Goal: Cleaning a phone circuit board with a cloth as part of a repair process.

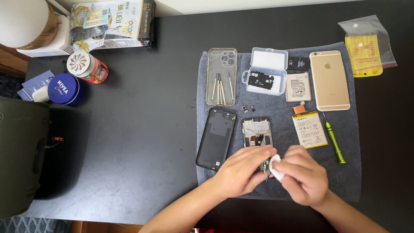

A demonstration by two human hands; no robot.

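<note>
My left hand (241,170) pinches a small green circuit board (266,166) over the lower end of an opened phone frame (256,131). My right hand (304,174) presses a white wipe (276,169) against that board. Both hands hover above a grey towel (276,190). A black phone back cover (216,137) lies just left of the frame. A white phone battery (308,129) lies to the right, with a green screwdriver (334,140) beside it.
A clear phone case (212,58) holds several screwdrivers (221,88). A clear plastic box (265,71), a second battery (298,86), a gold phone (330,80) face down and a plastic bag (366,45) lie further back. Tins (65,88) and a black bag (19,155) sit left.
</note>
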